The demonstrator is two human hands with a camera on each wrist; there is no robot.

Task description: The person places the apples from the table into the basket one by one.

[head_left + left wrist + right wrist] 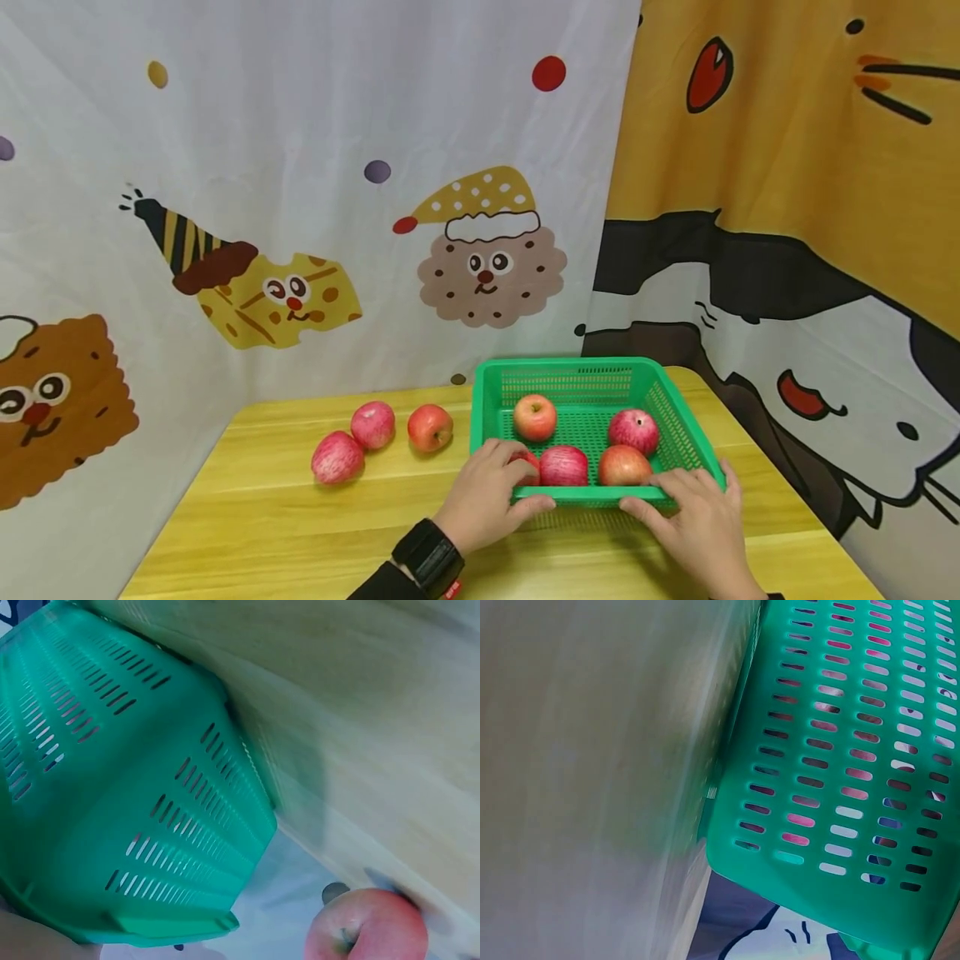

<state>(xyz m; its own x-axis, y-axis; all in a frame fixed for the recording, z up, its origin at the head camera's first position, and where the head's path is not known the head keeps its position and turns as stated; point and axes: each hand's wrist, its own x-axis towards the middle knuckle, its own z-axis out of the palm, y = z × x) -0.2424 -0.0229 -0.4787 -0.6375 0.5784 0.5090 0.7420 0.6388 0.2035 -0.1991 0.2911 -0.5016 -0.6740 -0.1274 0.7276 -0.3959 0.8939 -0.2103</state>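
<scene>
A green plastic basket (588, 364) with slotted walls stands at the right side of the table. My left hand (491, 492) grips its front left corner, fingers over the rim and thumb at the near side. With my right hand (693, 518) I hold the front rim towards the right corner, thumb in front. Several red apples (563, 465) lie inside; the leftmost is partly covered by my left fingers. The basket wall (112, 795) fills much of the left wrist view. In the right wrist view, apple red shows through the slotted wall (817, 750).
Left of the basket, three apples lie on the wooden table (285, 533): a single apple (430, 428) nearest the basket, then a pinkish apple (372, 425) beside another streaked apple (337, 457). A printed curtain (300, 167) hangs behind the table and along its right side.
</scene>
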